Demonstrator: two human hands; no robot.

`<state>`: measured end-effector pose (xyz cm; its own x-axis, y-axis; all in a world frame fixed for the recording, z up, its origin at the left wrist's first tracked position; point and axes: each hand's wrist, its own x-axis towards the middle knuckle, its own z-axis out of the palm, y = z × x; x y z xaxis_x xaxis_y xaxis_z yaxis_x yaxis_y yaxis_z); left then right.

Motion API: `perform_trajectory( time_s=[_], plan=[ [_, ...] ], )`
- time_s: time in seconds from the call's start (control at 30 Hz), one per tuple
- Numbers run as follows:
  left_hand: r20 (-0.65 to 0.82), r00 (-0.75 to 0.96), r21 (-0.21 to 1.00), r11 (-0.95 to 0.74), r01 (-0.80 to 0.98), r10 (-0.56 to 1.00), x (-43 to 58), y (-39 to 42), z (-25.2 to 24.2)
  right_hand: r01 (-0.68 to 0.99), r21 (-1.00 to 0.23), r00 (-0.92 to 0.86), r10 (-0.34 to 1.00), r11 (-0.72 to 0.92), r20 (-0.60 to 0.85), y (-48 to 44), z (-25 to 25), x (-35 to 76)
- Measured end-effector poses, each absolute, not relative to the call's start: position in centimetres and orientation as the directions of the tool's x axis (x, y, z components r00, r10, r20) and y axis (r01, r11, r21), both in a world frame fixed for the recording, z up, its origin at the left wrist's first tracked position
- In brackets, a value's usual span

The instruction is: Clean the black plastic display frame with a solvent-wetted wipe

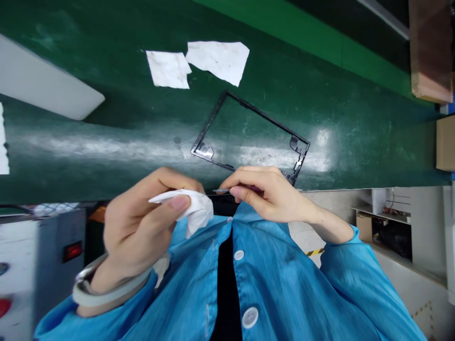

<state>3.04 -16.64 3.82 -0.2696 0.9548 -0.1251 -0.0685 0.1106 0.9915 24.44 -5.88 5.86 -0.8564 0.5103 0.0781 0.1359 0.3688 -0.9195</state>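
My left hand [138, 222] is closed around a crumpled white wipe [201, 210], pinching it between thumb and fingers; whether it is cloth or paper I cannot tell. Close to the wipe, my right hand [273, 194] grips a thin tool with a flat grey tip [222, 191] pointing left. Most of that tool is hidden by the fingers, so its kind is unclear. Just beyond both hands, a black rectangular plastic frame [268, 117] lies at an angle on the green bench top [142, 111]. The right hand partly covers its near edge.
Two torn white pieces, a smaller one [169, 70] and a larger one [222, 59], lie behind the frame. A pale grey panel [46, 80] juts in from the left. Cardboard boxes [446, 142] stand at the far right. A grey machine [46, 251] is at lower left.
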Motion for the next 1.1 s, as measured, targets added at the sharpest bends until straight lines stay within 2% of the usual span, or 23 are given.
perform_trajectory(
  time_s=[0.17, 0.33, 0.43, 0.67, 0.77, 0.87, 1.0, 1.1],
  plan=[
    [-0.090, -0.284, 0.996, 0.081, -0.044, 0.955, 2.9, -15.8, 3.5, 0.066, -0.942, -0.900, 0.427, 0.329, 0.086, -6.1, 5.8, 24.2],
    [-0.105, -0.227, 0.994, 0.093, -0.061, 0.968, 2.8, -15.4, 2.5, -0.052, -0.978, -0.908, 0.398, 0.201, 0.130, -6.5, 5.8, 23.9],
    [-0.094, -0.191, 0.995, 0.086, -0.050, 0.977, 2.8, -15.6, 2.4, -0.084, -0.977, -0.887, 0.431, 0.197, 0.164, -6.6, 5.5, 23.9],
    [-0.039, -0.189, 0.999, 0.042, 0.017, 0.981, 3.1, -15.7, 3.3, -0.026, -0.960, -0.859, 0.484, 0.278, 0.164, -6.8, 4.6, 23.7],
    [-0.021, -0.176, 0.996, 0.035, 0.081, 0.984, 3.2, -15.6, 3.2, -0.073, -0.951, -0.860, 0.464, 0.300, 0.212, -7.0, 5.0, 23.6],
    [0.016, -0.182, 0.984, 0.017, 0.176, 0.983, 3.2, -15.9, 2.8, -0.051, -0.956, -0.826, 0.525, 0.289, 0.203, -7.4, 5.3, 23.3],
    [0.099, -0.177, 0.954, -0.042, 0.298, 0.979, 3.2, -16.3, 2.4, -0.018, -0.953, -0.770, 0.604, 0.301, 0.206, -7.9, 5.1, 23.0],
    [0.234, -0.223, 0.916, -0.138, 0.377, 0.946, 3.2, -16.4, 2.5, -0.018, -0.929, -0.736, 0.623, 0.371, 0.264, -8.1, 4.7, 23.0]
  ],
)
